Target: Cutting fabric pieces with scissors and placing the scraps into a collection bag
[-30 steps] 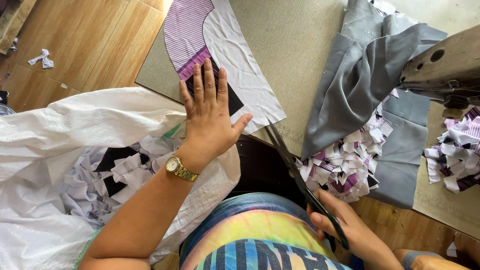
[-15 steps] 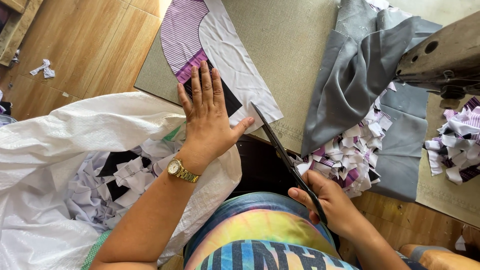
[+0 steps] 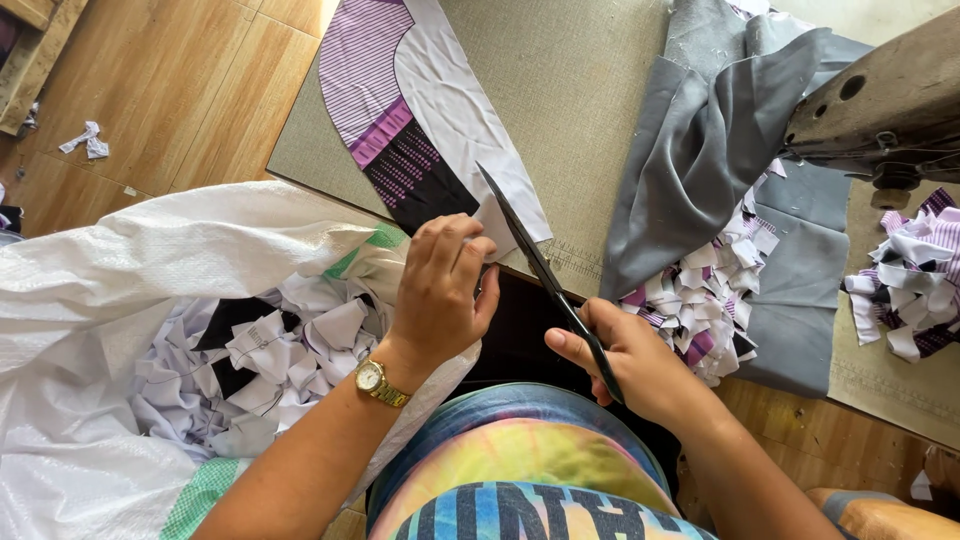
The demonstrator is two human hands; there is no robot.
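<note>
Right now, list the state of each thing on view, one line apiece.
Left hand: curled, pinching the near edge of the white, purple and black fabric panel.
Right hand: gripping the black scissors, blades shut, tip over the panel.
White woven sack: open, holding scraps.
Grey cloth: bunched.
Sewing machine: partly in view.

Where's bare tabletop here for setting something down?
Free: the beige tabletop between the white, purple-striped and black fabric panel and the draped grey cloth. Crowded: the near edge, with left hand, right hand gripping black scissors, and the heap of purple-and-white scraps.
</note>
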